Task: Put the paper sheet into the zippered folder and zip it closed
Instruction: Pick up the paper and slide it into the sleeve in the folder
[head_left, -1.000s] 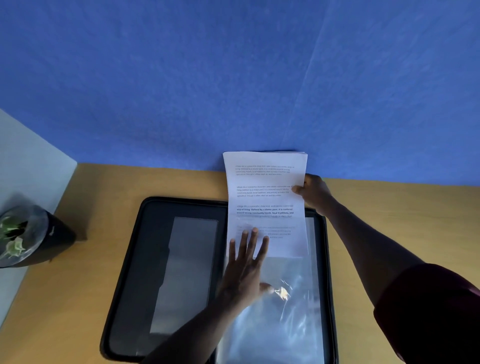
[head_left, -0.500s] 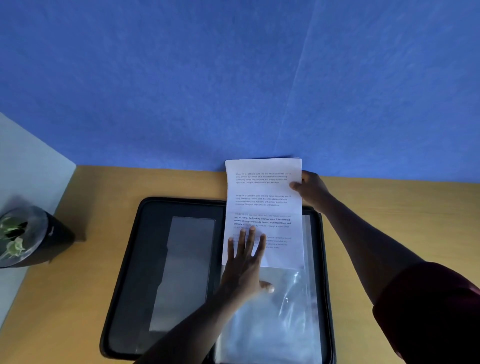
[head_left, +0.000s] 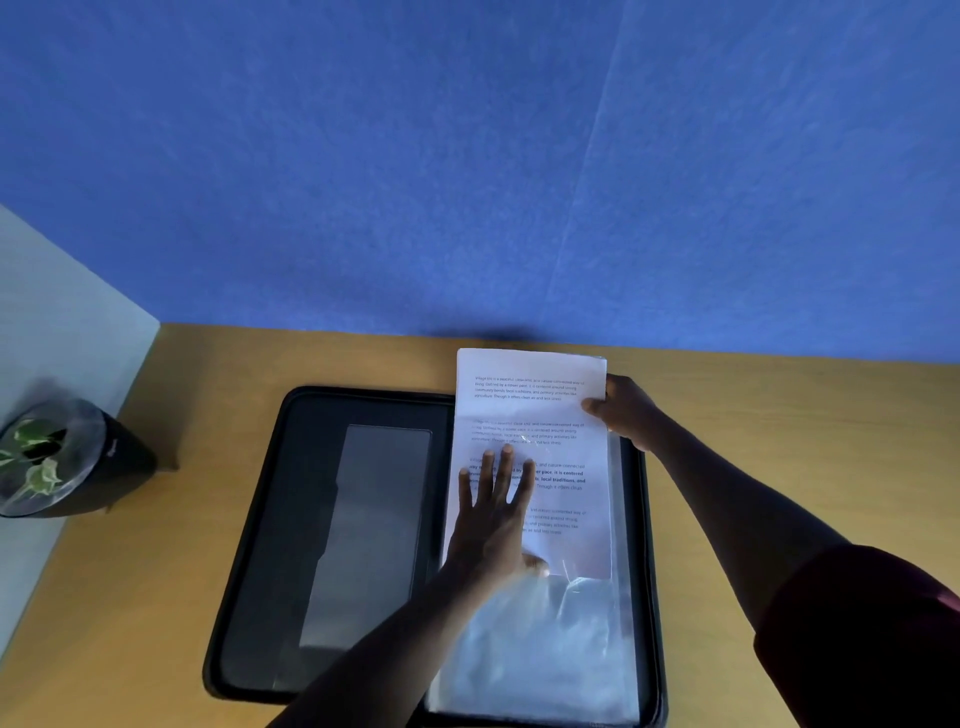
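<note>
A black zippered folder (head_left: 260, 525) lies open on the wooden desk. Its right half holds clear plastic sleeves (head_left: 545, 644). A white paper sheet (head_left: 540, 410) with printed text is partly slid into a sleeve, with its top end sticking out past the folder's far edge. My right hand (head_left: 623, 410) pinches the sheet's right edge near the top. My left hand (head_left: 491, 519) lies flat with fingers spread on the sleeve over the sheet's lower left part.
A dark pot with a green and white plant (head_left: 47, 462) stands at the desk's left edge. A blue wall (head_left: 467, 182) rises just behind the desk (head_left: 779, 441). A pale panel borders the left side.
The sheet has slid down toward me, deeper into the sleeve. My right hand came down with it. My left hand stayed flat on the sleeve.
</note>
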